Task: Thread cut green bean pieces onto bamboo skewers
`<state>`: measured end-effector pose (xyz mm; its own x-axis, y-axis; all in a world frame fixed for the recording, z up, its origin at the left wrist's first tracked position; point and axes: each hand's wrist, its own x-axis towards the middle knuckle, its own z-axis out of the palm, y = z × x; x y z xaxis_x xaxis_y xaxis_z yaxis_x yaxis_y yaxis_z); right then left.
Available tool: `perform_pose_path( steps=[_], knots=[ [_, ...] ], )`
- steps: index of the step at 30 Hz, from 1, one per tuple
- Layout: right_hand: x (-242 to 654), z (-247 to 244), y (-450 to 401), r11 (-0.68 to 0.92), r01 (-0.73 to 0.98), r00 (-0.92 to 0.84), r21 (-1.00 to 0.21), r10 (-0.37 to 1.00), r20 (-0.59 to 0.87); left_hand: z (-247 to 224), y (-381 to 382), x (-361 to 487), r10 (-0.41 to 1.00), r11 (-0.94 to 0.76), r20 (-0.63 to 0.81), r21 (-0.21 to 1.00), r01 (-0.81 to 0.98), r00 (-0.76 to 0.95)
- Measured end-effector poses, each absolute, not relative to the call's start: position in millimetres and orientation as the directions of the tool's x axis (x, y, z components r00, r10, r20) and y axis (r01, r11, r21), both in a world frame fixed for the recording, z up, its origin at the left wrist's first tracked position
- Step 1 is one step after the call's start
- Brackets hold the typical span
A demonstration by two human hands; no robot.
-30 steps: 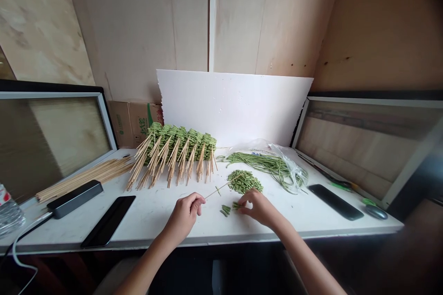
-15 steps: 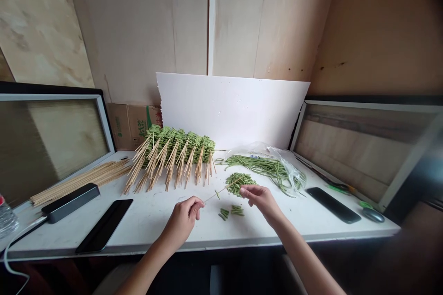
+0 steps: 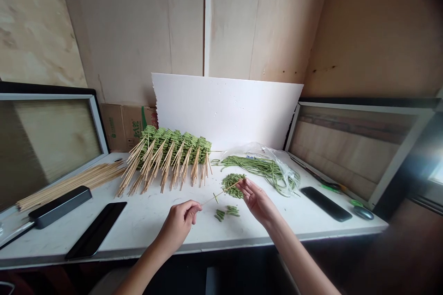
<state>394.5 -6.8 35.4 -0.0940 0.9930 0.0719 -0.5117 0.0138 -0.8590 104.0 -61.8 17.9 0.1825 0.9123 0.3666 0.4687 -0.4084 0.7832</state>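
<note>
A thin bamboo skewer (image 3: 225,191) is held between my two hands above the white table. My left hand (image 3: 180,221) is closed on its lower left end. At the upper right end, the fingertips of my right hand (image 3: 256,199) pinch the skewer. One short piece of green long bean (image 3: 216,198) sits crosswise on the skewer, nearer my left hand. Beneath lie two small groups of cut bean pieces (image 3: 233,211) (image 3: 219,215). A heap of cut bean pieces (image 3: 232,185) is just behind the skewer, partly covered by my right fingers.
Stacked bean skewers (image 3: 176,145) stand at the back left, sticks pointing forward. Loose bamboo skewers (image 3: 72,184), a black box (image 3: 60,206) and a black phone (image 3: 97,229) lie left. Uncut long beans (image 3: 256,164) in clear plastic, a dark phone (image 3: 326,203) and a mouse (image 3: 363,212) lie right.
My right hand has rotated so more of its palm shows, and its fingertips now pinch the skewer's upper end. The left hand keeps its hold. The whole view has shifted slightly.
</note>
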Motion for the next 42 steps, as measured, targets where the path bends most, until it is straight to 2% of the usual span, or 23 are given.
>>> perform_pose_path(
  steps=[12,20,29,38,42],
  knots=[
    [389,38,-10,0.042,-0.493,-0.032,-0.869,0.997,0.067,19,-63,104,0.915,-0.404,0.352,0.779,0.479,0.198],
    [387,38,-11,0.107,-0.478,0.014,-0.872,0.993,0.114,19,-63,104,0.914,-0.406,0.357,0.783,0.470,0.194],
    [383,44,-17,0.237,-0.365,0.102,-0.901,0.972,0.214,19,-63,104,0.906,-0.420,0.385,0.768,0.484,0.175],
    [373,41,-25,0.247,-0.310,0.056,-0.918,0.969,0.241,23,-67,106,0.899,-0.435,0.400,0.759,0.484,0.179],
    [359,34,-32,0.263,-0.208,-0.045,-0.942,0.960,0.278,26,-71,109,0.901,-0.432,0.388,0.776,0.460,0.193]
  ],
)
